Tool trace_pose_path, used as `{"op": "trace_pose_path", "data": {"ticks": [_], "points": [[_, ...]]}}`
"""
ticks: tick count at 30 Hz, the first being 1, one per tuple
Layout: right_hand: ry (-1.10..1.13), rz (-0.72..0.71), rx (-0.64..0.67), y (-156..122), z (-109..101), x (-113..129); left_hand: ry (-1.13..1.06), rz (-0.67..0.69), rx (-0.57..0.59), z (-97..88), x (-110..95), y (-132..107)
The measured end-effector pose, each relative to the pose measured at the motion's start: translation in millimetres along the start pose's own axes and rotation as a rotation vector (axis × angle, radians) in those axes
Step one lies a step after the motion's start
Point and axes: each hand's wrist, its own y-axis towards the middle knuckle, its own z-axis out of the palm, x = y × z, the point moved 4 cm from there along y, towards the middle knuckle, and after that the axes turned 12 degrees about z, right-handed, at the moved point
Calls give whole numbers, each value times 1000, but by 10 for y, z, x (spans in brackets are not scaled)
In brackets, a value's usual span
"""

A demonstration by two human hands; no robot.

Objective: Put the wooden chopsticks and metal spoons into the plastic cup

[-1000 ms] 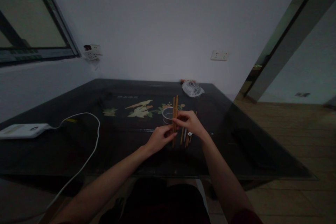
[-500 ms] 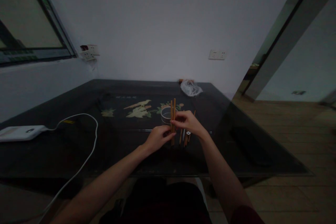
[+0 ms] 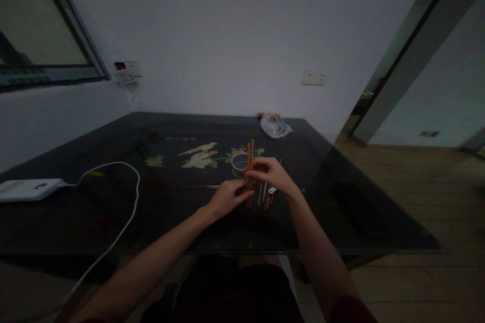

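A pair of wooden chopsticks (image 3: 250, 154) stands upright over the dark table, held between both my hands. My left hand (image 3: 228, 198) is closed around their lower part. Higher up, my right hand (image 3: 270, 172) pinches the same chopsticks with thumb and fingers. Right behind them is a round clear container (image 3: 238, 165) with a pale rim, partly covered by the chopsticks and my right hand. Several more chopsticks (image 3: 267, 202) lie on the table below my right hand, along with a small white-ended utensil (image 3: 272, 190) whose kind I cannot make out.
A crumpled clear plastic bag (image 3: 275, 126) lies at the back of the glossy black table (image 3: 166, 222), by a brown cylinder (image 3: 261, 115). On the left, a white power bank-like device (image 3: 32, 190) trails a white cable (image 3: 138, 186). A dark flat object (image 3: 358, 207) rests at the right.
The hands keep their grip on the chopsticks, which have tilted very slightly. The white-ended utensil looks slightly turned. The whole view has shifted a little.
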Motion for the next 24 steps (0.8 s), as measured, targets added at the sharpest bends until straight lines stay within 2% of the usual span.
{"op": "trace_pose_path", "data": {"ticks": [13,16,19,22,24], "points": [[13,-3,-40,-2,-55,-22,-73,23,-154,-110,4,-13],[28,1,-26,2,-52,-28,-22,24,-267,-212,-12,-29],[31,6,-14,6,-49,-27,14,12,-444,-336,27,-43],[-11,-12,-32,8,-56,-14,-14,2,-603,-399,140,-45],[-57,-33,-58,11,-67,-9,-51,-16,-648,-379,245,-41]]}}
